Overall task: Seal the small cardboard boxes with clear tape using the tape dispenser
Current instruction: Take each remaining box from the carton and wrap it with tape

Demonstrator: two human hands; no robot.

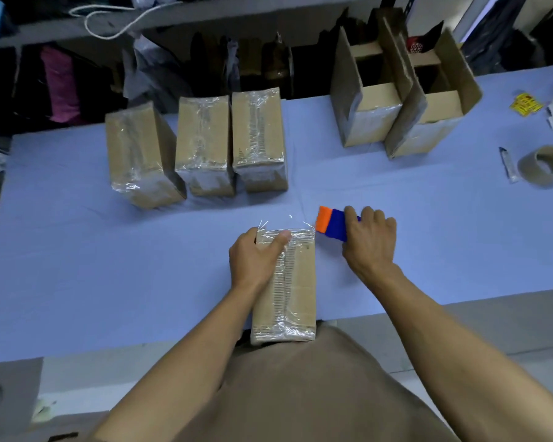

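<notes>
From the head view, a blue-covered bench [77, 250] carries everything, and the taped box [288, 282] at its near edge serves as the landmark. Beyond that box and to its left stand three sealed boxes [201, 145] in a row, wrapped in clear tape. Beyond it and to its right stand two open boxes [396, 103] with their flaps up, touching each other. Far to its right lie an empty cardboard tape core [545, 167], a small pen-like object [508, 165] just beside the core, and some yellow stickers [525, 105] whose print is too small to read. A white cord [109, 20] lies on the shelf behind. The left hand [256, 256] rests on the taped box's far left corner, thumb laid across the top, fingers curled over the side. The right hand [369, 237] is just right of the box, fingers wrapped round the blue and orange tape dispenser [332, 223], whose orange end points toward the box's far right corner. Loose tape ends stick up at the box's far edge.
</notes>
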